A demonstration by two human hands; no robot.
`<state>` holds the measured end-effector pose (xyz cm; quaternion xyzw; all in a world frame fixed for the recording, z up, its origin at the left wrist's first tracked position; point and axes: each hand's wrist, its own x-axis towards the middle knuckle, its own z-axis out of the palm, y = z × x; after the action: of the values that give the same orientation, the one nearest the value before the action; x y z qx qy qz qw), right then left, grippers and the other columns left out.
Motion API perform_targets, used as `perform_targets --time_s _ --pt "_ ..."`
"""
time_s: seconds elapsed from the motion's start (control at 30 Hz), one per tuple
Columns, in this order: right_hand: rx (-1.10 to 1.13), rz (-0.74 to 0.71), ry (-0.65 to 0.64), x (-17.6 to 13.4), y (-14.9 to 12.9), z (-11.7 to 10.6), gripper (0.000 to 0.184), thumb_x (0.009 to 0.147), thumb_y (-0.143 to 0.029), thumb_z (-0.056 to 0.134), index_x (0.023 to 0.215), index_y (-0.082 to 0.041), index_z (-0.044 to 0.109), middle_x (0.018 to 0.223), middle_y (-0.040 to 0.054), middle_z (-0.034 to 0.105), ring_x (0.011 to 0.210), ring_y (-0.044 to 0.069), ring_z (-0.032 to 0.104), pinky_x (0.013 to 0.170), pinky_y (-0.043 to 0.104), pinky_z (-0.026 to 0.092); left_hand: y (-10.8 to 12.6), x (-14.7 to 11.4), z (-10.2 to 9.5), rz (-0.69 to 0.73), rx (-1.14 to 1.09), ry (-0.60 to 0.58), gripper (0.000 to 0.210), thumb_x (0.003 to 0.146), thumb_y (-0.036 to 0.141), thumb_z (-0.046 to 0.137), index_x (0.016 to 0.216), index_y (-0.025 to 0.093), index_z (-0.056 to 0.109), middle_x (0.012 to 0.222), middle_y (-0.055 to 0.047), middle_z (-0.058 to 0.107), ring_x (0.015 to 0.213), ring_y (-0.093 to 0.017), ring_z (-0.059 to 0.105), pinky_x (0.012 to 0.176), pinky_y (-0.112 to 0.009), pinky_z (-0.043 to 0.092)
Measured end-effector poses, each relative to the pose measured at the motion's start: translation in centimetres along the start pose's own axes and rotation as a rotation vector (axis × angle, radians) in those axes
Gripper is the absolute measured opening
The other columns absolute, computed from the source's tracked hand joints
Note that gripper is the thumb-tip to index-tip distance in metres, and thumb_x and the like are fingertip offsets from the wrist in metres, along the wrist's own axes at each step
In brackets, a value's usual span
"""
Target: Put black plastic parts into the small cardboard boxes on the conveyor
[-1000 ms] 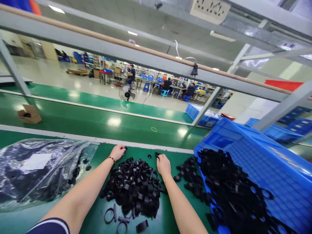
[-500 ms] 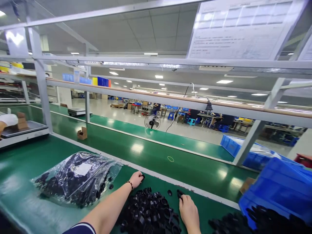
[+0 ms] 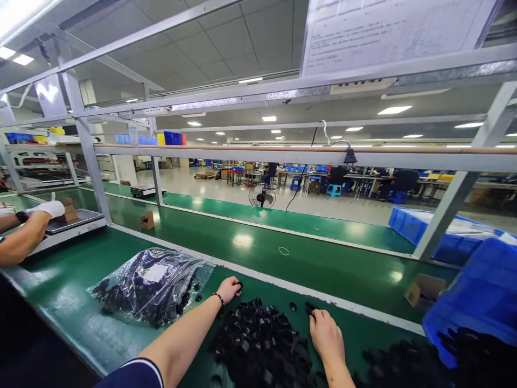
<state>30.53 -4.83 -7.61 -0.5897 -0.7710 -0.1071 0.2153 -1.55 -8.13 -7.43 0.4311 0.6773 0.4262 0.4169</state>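
Note:
My left hand (image 3: 229, 290), with a beaded bracelet on its wrist, pinches a small black ring-like part (image 3: 240, 286) beyond the pile. The fingers of my right hand (image 3: 327, 330) are closed on a dark black piece (image 3: 310, 309); its exact shape is partly hidden. Between my forearms lies a heap of small black plastic parts (image 3: 262, 339), many of them ring-shaped. One loose black part (image 3: 293, 306) rests on the green bench (image 3: 266, 283) between my hands. Left of my arm is a clear plastic bag (image 3: 155, 285) filled with black parts.
More black parts (image 3: 399, 361) spread beside a tilted blue bin (image 3: 468, 296) at right. Small cardboard boxes (image 3: 147, 220) stand on the bench. A co-worker's white-gloved hand (image 3: 50, 208) is at a scale (image 3: 76, 222) on the left. Metal shelf rails (image 3: 283, 156) cross ahead.
The view has shifted left and tilted up, so more of the co-worker's arms shows. Both my hands keep nearly the same places over the bench, still closed on black pieces.

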Motion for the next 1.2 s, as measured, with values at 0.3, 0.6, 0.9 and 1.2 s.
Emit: perform_targets --time_s 0.3,0.6,0.9,1.2 --pt "0.151 0.096 -0.079 -0.5 -0.1 -0.7 0.019 0.08 -0.025 0.038 0.082 -0.02 0.056 0.091 0.0058 0.055 0.083 0.018 0.053 0.066 0.028 0.036 0.1 -0.5 -0.4 0.022 -0.118 0.037 0.017 0.07 0.027 0.059 0.066 0.016 0.047 0.054 0.006 0.053 0.056 -0.009 0.06 0.058 -0.02 0.047" --pt "0.31 0.125 -0.104 -0.8 0.7 -0.9 0.022 0.079 -0.025 0.037 0.082 -0.021 0.058 0.091 0.005 0.055 0.085 0.017 0.054 0.07 0.025 0.039 0.3 -1.1 0.1 0.083 -0.189 0.0 0.029 0.055 0.037 0.062 0.059 0.018 0.04 0.049 0.008 0.047 0.05 -0.01 0.055 0.052 -0.021 0.043" --pt "0.205 0.078 -0.025 -0.6 0.2 -0.7 0.021 0.081 -0.025 0.036 0.082 -0.02 0.056 0.091 0.0035 0.053 0.08 0.015 0.054 0.068 0.025 0.038 -0.6 -0.6 -0.3 0.213 -0.044 -0.051 0.018 0.061 0.035 0.048 0.058 0.02 0.038 0.047 0.007 0.049 0.047 -0.01 0.05 0.053 -0.022 0.039" --pt "0.014 0.015 0.046 -0.3 0.2 0.4 0.017 0.082 -0.027 0.038 0.077 -0.022 0.053 0.08 0.002 0.053 0.072 0.015 0.055 0.061 0.024 0.037 -0.7 -0.8 -0.7 0.328 0.06 0.049 0.011 0.064 0.023 0.043 0.054 0.02 0.043 0.051 0.003 0.051 0.054 -0.013 0.049 0.054 -0.023 0.035"
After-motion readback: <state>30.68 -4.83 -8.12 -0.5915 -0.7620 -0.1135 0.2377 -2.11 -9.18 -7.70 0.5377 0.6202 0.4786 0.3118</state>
